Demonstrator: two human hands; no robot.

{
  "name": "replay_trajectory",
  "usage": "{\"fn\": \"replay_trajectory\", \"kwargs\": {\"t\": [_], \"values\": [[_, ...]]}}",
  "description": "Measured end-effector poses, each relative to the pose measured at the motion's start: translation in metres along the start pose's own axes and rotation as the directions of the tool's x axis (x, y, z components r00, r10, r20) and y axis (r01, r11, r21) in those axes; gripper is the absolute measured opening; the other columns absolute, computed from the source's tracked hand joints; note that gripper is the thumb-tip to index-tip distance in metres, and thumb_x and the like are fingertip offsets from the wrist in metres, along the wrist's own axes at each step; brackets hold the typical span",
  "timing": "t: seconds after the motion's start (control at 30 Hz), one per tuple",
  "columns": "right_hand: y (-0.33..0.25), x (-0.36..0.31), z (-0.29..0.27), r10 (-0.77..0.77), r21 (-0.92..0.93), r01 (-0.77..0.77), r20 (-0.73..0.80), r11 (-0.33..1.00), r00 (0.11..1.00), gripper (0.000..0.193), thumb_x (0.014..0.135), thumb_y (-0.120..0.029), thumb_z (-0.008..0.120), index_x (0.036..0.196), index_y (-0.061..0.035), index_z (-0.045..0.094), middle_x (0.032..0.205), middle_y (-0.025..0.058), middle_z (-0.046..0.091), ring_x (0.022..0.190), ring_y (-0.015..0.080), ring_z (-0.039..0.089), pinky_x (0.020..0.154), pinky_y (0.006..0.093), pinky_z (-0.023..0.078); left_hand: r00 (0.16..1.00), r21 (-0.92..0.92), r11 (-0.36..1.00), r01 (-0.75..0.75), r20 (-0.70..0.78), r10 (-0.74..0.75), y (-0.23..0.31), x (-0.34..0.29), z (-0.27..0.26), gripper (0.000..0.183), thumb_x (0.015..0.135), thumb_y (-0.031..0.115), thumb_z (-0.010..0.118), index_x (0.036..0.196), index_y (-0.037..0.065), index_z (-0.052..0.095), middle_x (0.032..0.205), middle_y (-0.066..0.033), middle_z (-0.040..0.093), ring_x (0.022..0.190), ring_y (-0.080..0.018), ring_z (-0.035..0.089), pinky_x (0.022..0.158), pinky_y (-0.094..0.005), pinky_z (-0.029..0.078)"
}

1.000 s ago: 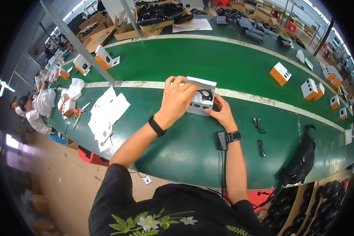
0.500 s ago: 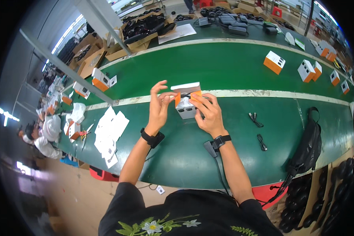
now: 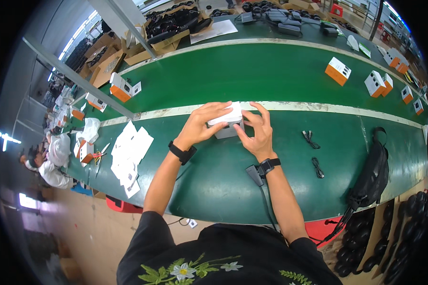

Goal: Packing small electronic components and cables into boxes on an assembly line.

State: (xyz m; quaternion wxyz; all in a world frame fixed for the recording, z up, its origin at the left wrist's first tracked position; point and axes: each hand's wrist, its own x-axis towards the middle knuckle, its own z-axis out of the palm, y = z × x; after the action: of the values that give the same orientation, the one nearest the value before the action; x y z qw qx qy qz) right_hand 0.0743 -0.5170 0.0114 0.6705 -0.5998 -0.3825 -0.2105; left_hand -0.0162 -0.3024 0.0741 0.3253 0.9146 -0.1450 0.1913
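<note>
A small white and grey box (image 3: 229,124) rests on the green belt (image 3: 214,171) in front of me. My left hand (image 3: 202,124) lies over its top and left side, fingers pressing the lid. My right hand (image 3: 254,133) grips its right side, fingers spread along the edge. Both wrists wear black bands. The box lid looks closed under my fingers.
Two bundled black cables (image 3: 310,139) lie right of the box, a black bag (image 3: 373,173) further right. White paper sheets (image 3: 128,154) lie to the left. Orange and white boxes (image 3: 337,71) stand on the far belt. A person (image 3: 50,164) sits at far left.
The box lid was standing open and orange contents showed; now the lid is down and both my hands press on the box, which sits slightly lower in view.
</note>
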Motion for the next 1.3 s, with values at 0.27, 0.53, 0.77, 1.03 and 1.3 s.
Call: {"fn": "replay_trajectory", "kwargs": {"t": [0.27, 0.53, 0.77, 1.03, 1.3], "values": [[0.012, -0.002, 0.003, -0.099, -0.186, 0.121, 0.122, 0.975, 0.988, 0.041, 0.088, 0.006, 0.082, 0.126, -0.0112, 0.083, 0.131, 0.0146, 0.073, 0.108, 0.0305, 0.081, 0.08, 0.0382, 0.07, 1.0, 0.043, 0.999, 0.01, 0.025, -0.011, 0.01, 0.0, -0.004, 0.045, 0.105, 0.019, 0.074, 0.149, 0.01, 0.074, 0.161, -0.0152, 0.066, 0.143, -0.0396, 0.063, 0.121, -0.0494, 0.05], [0.007, 0.001, 0.004, -0.089, -0.231, 0.113, 0.112, 0.966, 0.99, 0.028, 0.092, 0.006, 0.078, 0.117, -0.0066, 0.081, 0.132, 0.015, 0.07, 0.105, 0.0306, 0.078, 0.077, 0.0381, 0.068, 0.997, 0.266, 0.962, -0.059, -0.026, 0.068, 0.01, -0.003, 0.006, 0.045, 0.105, 0.023, 0.074, 0.15, 0.021, 0.074, 0.161, -0.0073, 0.067, 0.127, -0.0355, 0.068, 0.105, -0.0455, 0.062], [0.0, 0.013, 0.009, 0.136, -0.11, -0.126, 0.084, 0.986, 0.987, 0.015, 0.093, -0.003, 0.086, 0.107, -0.0034, 0.08, 0.123, 0.0114, 0.071, 0.093, 0.0237, 0.076, 0.074, 0.0338, 0.066, 0.987, 0.256, 0.958, -0.125, -0.068, 0.147, 0.002, 0.001, 0.003, 0.04, 0.098, 0.016, 0.08, 0.138, 0.013, 0.081, 0.15, -0.0113, 0.074, 0.109, -0.0347, 0.074, 0.098, -0.0446, 0.062], [0.019, 0.001, 0.007, -0.057, -0.105, 0.074, 0.153, 0.992, 0.987, 0.02, 0.093, -0.008, 0.081, 0.112, -0.0078, 0.084, 0.142, 0.0188, 0.067, 0.112, 0.0297, 0.074, 0.076, 0.0353, 0.066, 0.996, 0.237, 0.971, -0.02, 0.091, -0.002, 0.009, -0.014, -0.002, 0.059, 0.101, 0.019, 0.078, 0.159, 0.019, 0.067, 0.177, -0.0144, 0.048, 0.144, -0.0429, 0.056, 0.118, -0.052, 0.052], [0.051, -0.014, -0.013, 0.307, -0.124, -0.365, -0.336, 0.923, 0.891, 0.056, 0.113, -0.017, 0.059, 0.165, -0.001, 0.044, 0.162, 0.021, 0.05, 0.139, 0.0308, 0.059, 0.107, 0.0443, 0.056, 0.975, 0.168, 0.985, 0.028, -0.222, 0.01, -0.028, 0.121, 0.078, 0.045, 0.101, 0.024, 0.078, 0.146, 0.017, 0.076, 0.145, -0.0135, 0.07, 0.131, -0.0378, 0.063, 0.113, -0.0488, 0.055]]}}
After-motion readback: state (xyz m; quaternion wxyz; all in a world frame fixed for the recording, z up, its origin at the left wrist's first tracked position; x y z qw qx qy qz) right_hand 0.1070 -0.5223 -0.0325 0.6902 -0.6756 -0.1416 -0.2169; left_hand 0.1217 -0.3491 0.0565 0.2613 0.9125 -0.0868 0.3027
